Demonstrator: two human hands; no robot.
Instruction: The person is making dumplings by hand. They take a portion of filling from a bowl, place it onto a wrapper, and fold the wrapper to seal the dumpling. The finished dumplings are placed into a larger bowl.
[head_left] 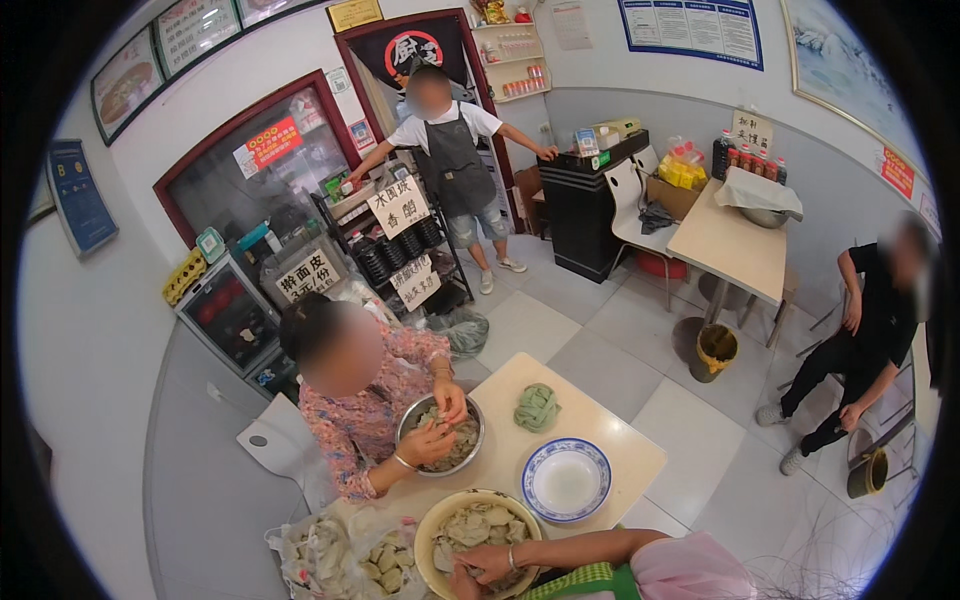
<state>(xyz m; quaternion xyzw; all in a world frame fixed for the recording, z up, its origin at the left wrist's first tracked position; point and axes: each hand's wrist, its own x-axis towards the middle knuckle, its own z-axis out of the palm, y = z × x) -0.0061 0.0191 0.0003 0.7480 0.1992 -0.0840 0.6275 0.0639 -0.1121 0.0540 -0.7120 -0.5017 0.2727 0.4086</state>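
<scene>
At the lower edge, my right hand [485,563], with a bracelet on its wrist, bends down into a cream-yellow basin [424,520]. Its fingers are drawn together over pale grey-green, flat, irregular pieces [490,522]; what they grip is hidden. Close against it is my left hand [463,583], cut off by the picture's edge, its fingers mostly unseen. To the left of the basin, clear plastic bags [320,550] hold similar pale pieces. A white bowl with a blue patterned rim [566,480] stands to the right of the basin.
Across the table [625,465], a person in a floral top [330,425] works with both hands over a steel bowl [480,425]. A green cloth [537,408] lies crumpled near the far edge. An aproned person [460,160] stands behind; another [860,340] sits at right.
</scene>
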